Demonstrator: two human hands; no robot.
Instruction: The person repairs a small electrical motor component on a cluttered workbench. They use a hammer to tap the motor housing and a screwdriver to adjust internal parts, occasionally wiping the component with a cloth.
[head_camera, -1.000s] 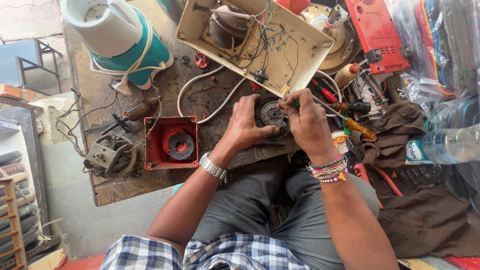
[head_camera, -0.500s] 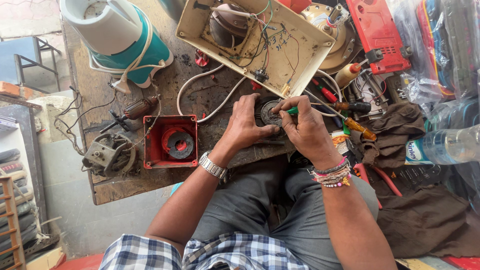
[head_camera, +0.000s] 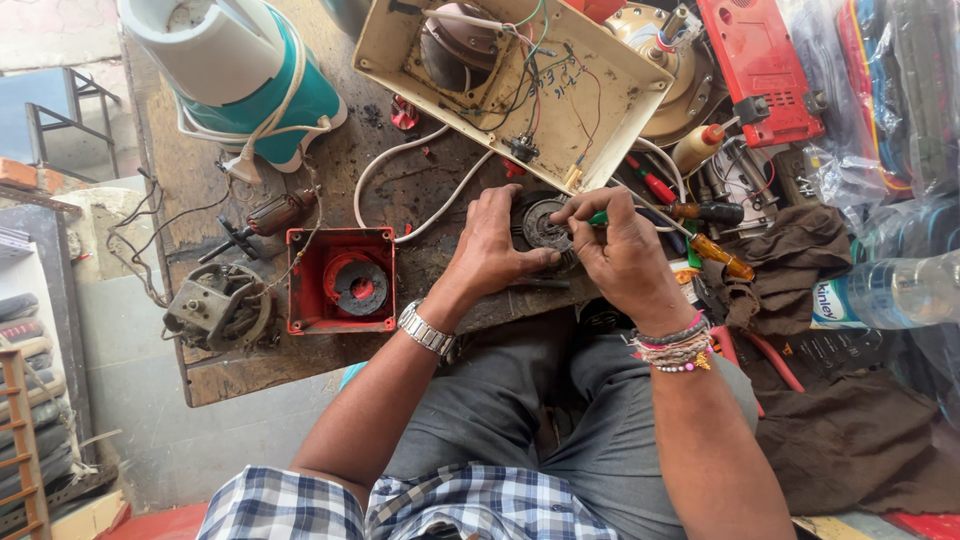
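Note:
My left hand (head_camera: 495, 250) presses down on a round dark motor part (head_camera: 545, 226) lying on the worn wooden bench (head_camera: 240, 370), fingers curled over its near rim. My right hand (head_camera: 620, 250) grips a green-handled screwdriver (head_camera: 598, 217) whose tip points into the top of that part. A metal watch sits on my left wrist and bead bracelets on my right. Just behind the part lies an open cream appliance housing (head_camera: 610, 110) with loose wires inside.
A red square housing (head_camera: 342, 280) with a coil stands left of my hands, beside a bare motor stator (head_camera: 215, 305). A teal and white appliance (head_camera: 240, 70) is at the back left. Screwdrivers (head_camera: 715, 250), a red casing (head_camera: 760, 65), a plastic bottle (head_camera: 890, 295) and brown cloth (head_camera: 850, 440) crowd the right.
My right hand has shifted slightly, turning the screwdriver on the motor part. My left hand keeps its hold on the part.

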